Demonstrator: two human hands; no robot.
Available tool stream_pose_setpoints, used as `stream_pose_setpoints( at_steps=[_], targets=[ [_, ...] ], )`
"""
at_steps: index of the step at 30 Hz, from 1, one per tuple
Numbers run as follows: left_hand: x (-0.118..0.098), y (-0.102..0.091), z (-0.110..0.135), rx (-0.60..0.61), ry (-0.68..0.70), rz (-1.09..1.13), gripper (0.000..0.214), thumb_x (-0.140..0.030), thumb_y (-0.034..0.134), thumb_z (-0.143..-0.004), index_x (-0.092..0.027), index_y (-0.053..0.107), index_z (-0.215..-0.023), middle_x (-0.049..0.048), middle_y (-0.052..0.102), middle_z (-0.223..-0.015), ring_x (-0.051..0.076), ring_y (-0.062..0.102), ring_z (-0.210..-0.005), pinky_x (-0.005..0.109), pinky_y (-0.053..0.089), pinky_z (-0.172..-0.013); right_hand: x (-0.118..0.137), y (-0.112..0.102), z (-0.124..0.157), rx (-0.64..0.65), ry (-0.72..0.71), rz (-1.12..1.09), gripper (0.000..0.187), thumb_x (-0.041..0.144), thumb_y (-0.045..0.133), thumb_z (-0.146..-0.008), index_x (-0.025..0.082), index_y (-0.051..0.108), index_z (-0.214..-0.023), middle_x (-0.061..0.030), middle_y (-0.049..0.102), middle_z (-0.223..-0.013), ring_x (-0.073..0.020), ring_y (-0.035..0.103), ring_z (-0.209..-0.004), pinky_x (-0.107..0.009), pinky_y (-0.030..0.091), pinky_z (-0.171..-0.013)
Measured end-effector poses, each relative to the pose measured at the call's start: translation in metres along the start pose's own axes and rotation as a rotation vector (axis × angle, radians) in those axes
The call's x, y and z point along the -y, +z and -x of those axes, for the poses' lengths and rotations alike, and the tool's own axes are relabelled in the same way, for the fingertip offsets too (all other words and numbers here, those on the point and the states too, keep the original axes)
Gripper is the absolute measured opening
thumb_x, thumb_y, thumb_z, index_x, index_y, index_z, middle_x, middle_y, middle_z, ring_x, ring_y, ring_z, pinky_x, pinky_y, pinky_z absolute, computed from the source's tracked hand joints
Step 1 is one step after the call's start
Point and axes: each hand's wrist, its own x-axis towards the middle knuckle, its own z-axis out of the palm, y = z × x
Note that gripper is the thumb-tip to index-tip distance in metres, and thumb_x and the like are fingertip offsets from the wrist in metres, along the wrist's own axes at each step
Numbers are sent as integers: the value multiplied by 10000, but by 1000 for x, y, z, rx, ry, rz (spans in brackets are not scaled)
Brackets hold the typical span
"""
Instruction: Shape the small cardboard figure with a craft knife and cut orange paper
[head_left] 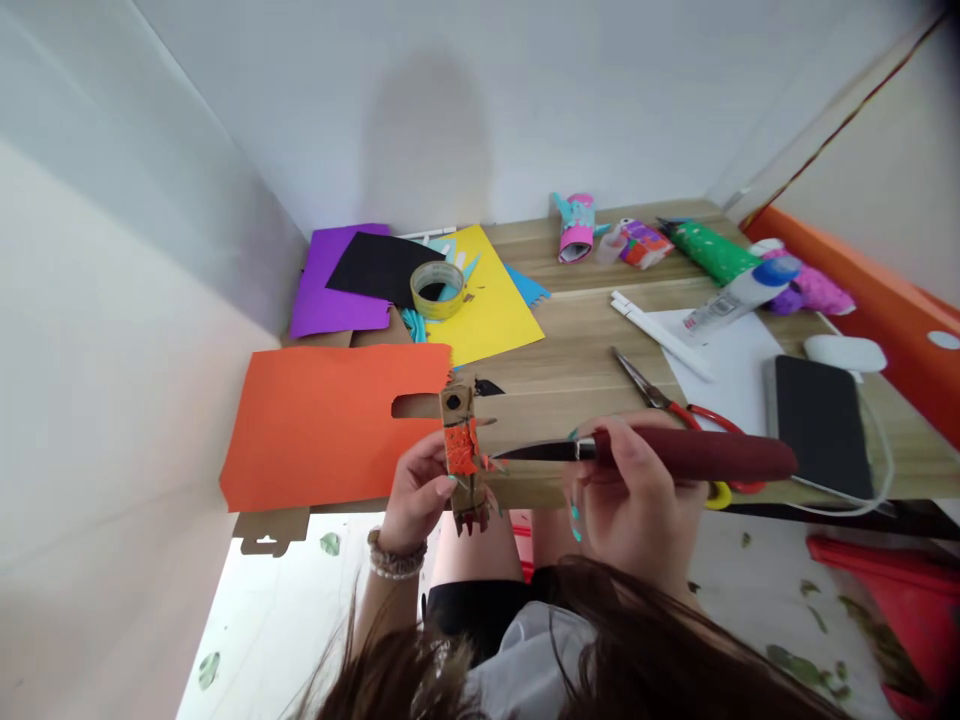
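Between the fingers of my left hand (pixel 420 490) is a small cardboard figure (pixel 460 445) with an orange band around its middle and jagged lower edges. My right hand (pixel 637 500) is closed round the dark red handle of a knife (pixel 697 455). The blade points left, and its tip is at the figure's right side; whether it touches cannot be made out. Beneath and left of my left hand lies a sheet of orange paper (pixel 322 430) with a slot cut in its right side. A pair of scissors (pixel 660 395) with red handles lies just beyond my right hand.
A tape roll (pixel 438 305) rests on yellow paper (pixel 502 310), beside black (pixel 367 265) and purple sheets (pixel 315 300). At right are a glue bottle (pixel 739 298), white sticks (pixel 664 335) and a phone (pixel 819 425) with a cable. Decorated tubes (pixel 712 250) stand or lie along the back.
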Motion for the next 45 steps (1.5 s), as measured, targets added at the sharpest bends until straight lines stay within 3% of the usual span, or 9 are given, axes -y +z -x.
stream_pose_setpoints(
  at_steps=[4, 9, 14, 18, 24, 31, 36, 39, 45],
  targets=[
    [1, -1, 1, 19, -4, -27, 474, -459, 900, -850, -160, 790, -1201, 112, 837, -894, 209, 749, -520, 263, 587, -403, -5, 0, -3, -42, 113, -111, 193, 355, 904, -791, 247, 752, -742, 26, 693, -658, -118, 599, -456, -201, 453, -329],
    [0, -3, 3, 4, -38, -51, 530, -509, 899, -829, -138, 778, -1188, 126, 826, -877, 231, 755, -525, 270, 579, -377, -12, -1, 0, -25, 107, -81, 191, 359, 894, -840, 236, 757, -790, 29, 714, -650, -117, 578, -409, -221, 475, -314],
    [-1, -2, 3, -15, -61, -40, 518, -496, 919, -804, -146, 798, -1166, 127, 828, -880, 221, 747, -513, 272, 589, -375, -13, 0, 2, -3, 83, -31, 232, 389, 919, -835, 229, 753, -801, 34, 717, -650, -128, 617, -424, -245, 551, -396],
    [1, -2, 2, -20, -36, 8, 467, -453, 919, -818, -166, 808, -1169, 109, 828, -866, 208, 744, -505, 279, 613, -399, -11, 1, 1, 57, 43, -19, 210, 373, 889, -875, 234, 744, -813, 43, 703, -609, -126, 598, -393, -244, 533, -388],
    [1, -2, 3, -35, -50, 10, 470, -460, 928, -800, -161, 798, -1138, 97, 822, -865, 201, 735, -497, 266, 587, -382, -11, 2, 0, 19, 33, 10, 233, 393, 892, -865, 236, 730, -806, 35, 710, -631, -129, 597, -390, -247, 514, -366],
    [0, -2, 4, -63, -83, 4, 510, -467, 947, -773, -159, 799, -1151, 112, 828, -913, 223, 761, -560, 345, 653, -494, -15, 1, -2, 20, 44, -9, 186, 375, 880, -876, 262, 739, -830, 42, 719, -648, -127, 599, -408, -253, 539, -389],
    [2, -4, 3, -6, -50, 31, 526, -423, 904, -840, -170, 781, -1285, 114, 831, -929, 227, 772, -570, 289, 620, -423, -15, -1, -1, 29, 56, -27, 161, 347, 870, -889, 263, 744, -837, 41, 696, -600, -136, 591, -401, -253, 502, -368],
    [2, -5, 2, 41, -25, 38, 458, -406, 870, -882, -177, 787, -1270, 109, 834, -935, 217, 773, -567, 271, 617, -422, -13, -1, -2, 24, 51, -40, 147, 331, 878, -880, 268, 757, -824, 45, 701, -620, -131, 587, -401, -259, 509, -369],
    [-1, -5, 3, -9, -98, -40, 588, -542, 839, -872, -138, 757, -1292, 138, 829, -942, 299, 815, -686, 425, 689, -622, -8, 0, -4, -61, -111, -20, 121, 292, 858, -883, 264, 766, -809, 54, 723, -677, -111, 589, -428, -277, 454, -391]
  ],
)
